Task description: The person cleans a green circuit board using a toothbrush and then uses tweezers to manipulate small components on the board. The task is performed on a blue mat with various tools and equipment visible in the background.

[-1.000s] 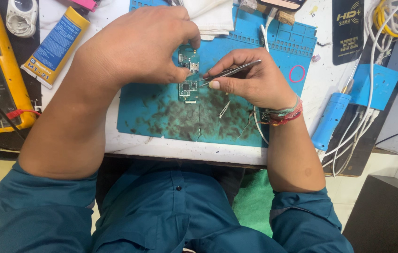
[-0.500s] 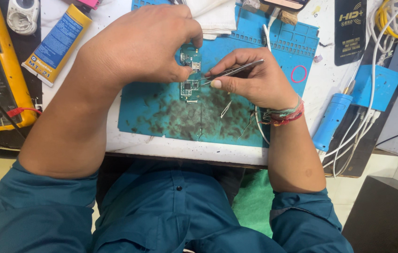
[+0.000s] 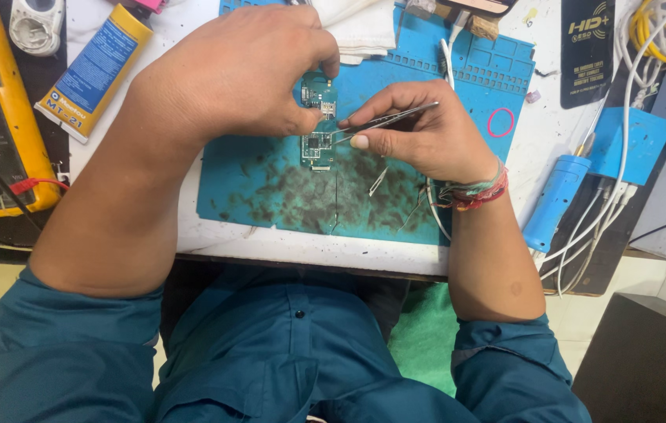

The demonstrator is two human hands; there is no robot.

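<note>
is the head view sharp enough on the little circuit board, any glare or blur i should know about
Head view: even, soft light, no hard shadows; the circuit board under the left hand is in focus but small, its parts hard to make out; the tweezers in the right hand show a mild sheen; the blue mat has no glare; edges bend slightly.

The small green circuit board lies on the stained blue silicone mat, pinned under the left fingers. Thin metal tweezers in the right fingers reach it from the right.
</note>
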